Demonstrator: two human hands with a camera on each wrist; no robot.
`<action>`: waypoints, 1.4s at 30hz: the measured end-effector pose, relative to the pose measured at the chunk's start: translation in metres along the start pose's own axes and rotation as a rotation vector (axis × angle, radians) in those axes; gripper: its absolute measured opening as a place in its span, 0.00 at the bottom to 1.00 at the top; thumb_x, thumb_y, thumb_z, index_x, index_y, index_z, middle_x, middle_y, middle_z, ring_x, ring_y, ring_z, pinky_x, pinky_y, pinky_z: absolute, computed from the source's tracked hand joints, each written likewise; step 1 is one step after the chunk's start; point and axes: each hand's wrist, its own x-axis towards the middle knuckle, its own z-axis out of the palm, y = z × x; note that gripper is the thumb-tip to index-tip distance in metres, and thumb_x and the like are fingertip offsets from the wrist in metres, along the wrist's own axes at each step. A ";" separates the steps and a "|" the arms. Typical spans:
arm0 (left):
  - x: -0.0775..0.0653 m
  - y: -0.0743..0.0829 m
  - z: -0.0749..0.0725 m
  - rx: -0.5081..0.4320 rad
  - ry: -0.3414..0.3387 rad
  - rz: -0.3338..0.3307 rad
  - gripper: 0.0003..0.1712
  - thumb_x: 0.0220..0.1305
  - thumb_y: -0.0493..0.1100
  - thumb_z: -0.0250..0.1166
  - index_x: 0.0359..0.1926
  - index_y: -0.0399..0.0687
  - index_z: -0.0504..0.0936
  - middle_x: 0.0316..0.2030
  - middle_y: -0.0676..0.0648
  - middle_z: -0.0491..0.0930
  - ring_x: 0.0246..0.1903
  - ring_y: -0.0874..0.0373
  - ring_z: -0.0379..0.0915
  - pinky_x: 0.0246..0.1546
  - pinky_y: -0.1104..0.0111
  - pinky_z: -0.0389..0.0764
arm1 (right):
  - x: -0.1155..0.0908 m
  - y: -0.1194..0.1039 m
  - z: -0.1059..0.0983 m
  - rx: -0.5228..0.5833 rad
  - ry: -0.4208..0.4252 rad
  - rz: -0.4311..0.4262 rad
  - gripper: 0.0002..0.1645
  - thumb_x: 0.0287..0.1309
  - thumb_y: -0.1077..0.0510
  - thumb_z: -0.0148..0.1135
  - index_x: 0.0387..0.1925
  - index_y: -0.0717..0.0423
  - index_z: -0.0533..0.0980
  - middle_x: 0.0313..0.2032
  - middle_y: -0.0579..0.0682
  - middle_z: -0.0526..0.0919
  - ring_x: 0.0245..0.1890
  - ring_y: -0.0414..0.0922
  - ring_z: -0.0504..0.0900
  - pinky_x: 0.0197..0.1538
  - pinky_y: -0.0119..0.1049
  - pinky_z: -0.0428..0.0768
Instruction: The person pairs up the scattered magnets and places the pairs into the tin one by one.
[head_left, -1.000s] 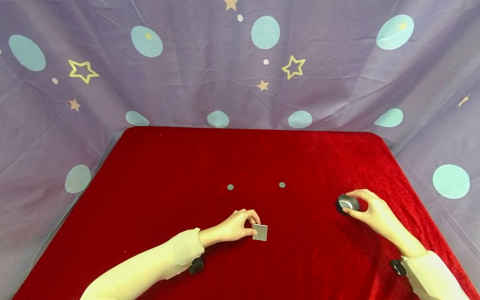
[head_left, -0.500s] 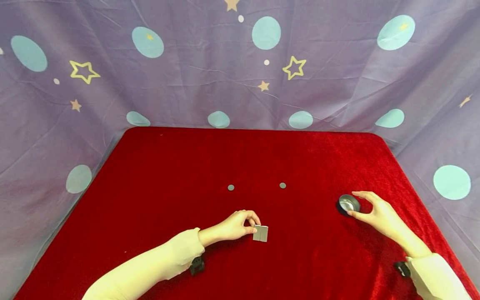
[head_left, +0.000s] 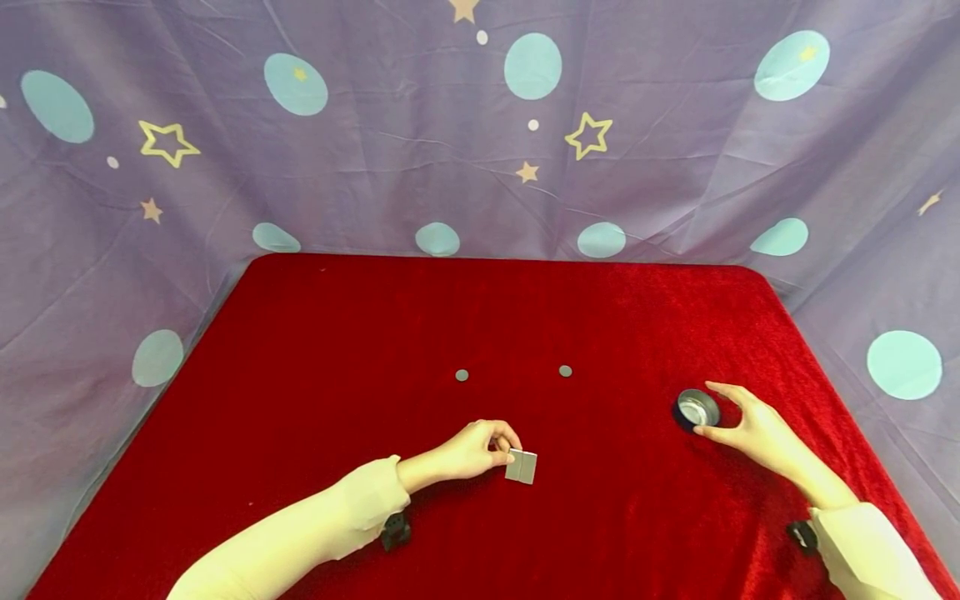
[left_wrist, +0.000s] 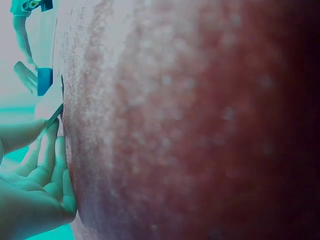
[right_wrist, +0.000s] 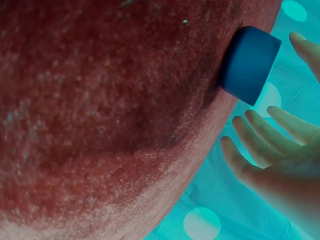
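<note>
My left hand (head_left: 474, 448) pinches the near-left corner of a small silver square plate (head_left: 524, 468), which has a seam down its middle. In the left wrist view the plate (left_wrist: 55, 115) is seen almost edge-on between thumb and fingertips, close over the cloth. To the right, a small round dark cup (head_left: 697, 408) stands upright on the cloth with its shiny inside showing. My right hand (head_left: 753, 429) is spread around the cup's right side. In the right wrist view its relaxed fingers (right_wrist: 257, 140) stand apart from the cup (right_wrist: 250, 65).
Two small grey discs (head_left: 462, 375) (head_left: 566, 371) lie on the red cloth (head_left: 375, 325) beyond the left hand. A purple patterned curtain (head_left: 375, 167) encloses the back and sides of the table. Dark wrist cameras sit under both sleeves.
My right hand has let go of the dark cup, its fingers widening and drawing slightly right. The cup stays in place. My left hand still pinches the silver plate.
</note>
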 end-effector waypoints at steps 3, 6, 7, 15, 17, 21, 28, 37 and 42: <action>0.001 0.001 -0.001 -0.035 -0.003 -0.009 0.05 0.55 0.31 0.59 0.35 0.37 0.77 0.24 0.51 0.74 0.23 0.64 0.64 0.24 0.75 0.66 | 0.001 0.001 0.000 -0.003 -0.017 0.012 0.38 0.32 0.55 0.73 0.48 0.68 0.70 0.42 0.62 0.76 0.41 0.55 0.71 0.41 0.30 0.63; 0.001 0.002 -0.002 -0.072 -0.008 -0.025 0.05 0.55 0.31 0.58 0.35 0.36 0.76 0.24 0.51 0.73 0.22 0.63 0.64 0.23 0.76 0.66 | 0.002 0.002 0.000 -0.001 -0.037 0.022 0.38 0.33 0.54 0.73 0.48 0.68 0.70 0.43 0.62 0.76 0.41 0.55 0.71 0.40 0.27 0.63; 0.001 0.002 -0.002 -0.082 -0.009 -0.029 0.05 0.55 0.31 0.58 0.35 0.36 0.76 0.24 0.50 0.73 0.22 0.63 0.64 0.23 0.76 0.66 | 0.002 0.002 0.000 -0.001 -0.041 0.026 0.38 0.33 0.54 0.73 0.48 0.67 0.70 0.43 0.62 0.76 0.41 0.54 0.71 0.40 0.25 0.63; 0.002 0.000 -0.002 -0.229 -0.027 -0.032 0.07 0.55 0.28 0.57 0.36 0.30 0.75 0.24 0.45 0.75 0.21 0.58 0.72 0.23 0.72 0.74 | 0.005 0.000 0.000 0.012 -0.068 0.030 0.36 0.35 0.54 0.72 0.47 0.66 0.71 0.41 0.61 0.77 0.38 0.50 0.72 0.38 0.21 0.63; 0.002 0.000 -0.001 -0.273 -0.033 -0.031 0.08 0.55 0.27 0.56 0.37 0.28 0.74 0.24 0.41 0.76 0.22 0.53 0.74 0.24 0.70 0.76 | 0.005 0.000 0.000 0.015 -0.069 0.022 0.35 0.34 0.54 0.72 0.47 0.67 0.71 0.40 0.61 0.78 0.38 0.49 0.73 0.37 0.21 0.63; 0.003 0.000 0.000 -0.319 -0.038 -0.029 0.09 0.54 0.26 0.55 0.37 0.25 0.73 0.24 0.39 0.76 0.22 0.52 0.75 0.25 0.68 0.78 | 0.005 0.001 0.002 0.026 -0.057 0.004 0.34 0.34 0.57 0.72 0.45 0.68 0.72 0.38 0.60 0.78 0.35 0.43 0.73 0.36 0.21 0.64; 0.006 0.000 0.002 -0.402 -0.026 -0.075 0.10 0.53 0.25 0.54 0.39 0.23 0.73 0.24 0.43 0.76 0.20 0.61 0.72 0.27 0.67 0.78 | 0.007 0.001 0.003 0.018 -0.065 0.018 0.35 0.32 0.56 0.73 0.45 0.68 0.72 0.38 0.61 0.79 0.34 0.45 0.75 0.34 0.23 0.66; 0.011 0.012 -0.001 -0.466 0.013 -0.127 0.10 0.54 0.27 0.55 0.39 0.24 0.74 0.23 0.46 0.75 0.20 0.60 0.72 0.27 0.64 0.78 | 0.008 -0.002 0.002 0.018 -0.082 0.048 0.34 0.34 0.55 0.72 0.45 0.67 0.72 0.37 0.60 0.79 0.34 0.44 0.76 0.34 0.27 0.69; 0.018 0.017 -0.001 -0.486 0.020 -0.125 0.11 0.54 0.27 0.56 0.39 0.24 0.74 0.25 0.44 0.76 0.20 0.60 0.72 0.28 0.64 0.78 | 0.008 -0.005 0.001 0.020 -0.090 0.065 0.33 0.34 0.55 0.72 0.45 0.67 0.72 0.37 0.60 0.79 0.34 0.47 0.77 0.34 0.28 0.69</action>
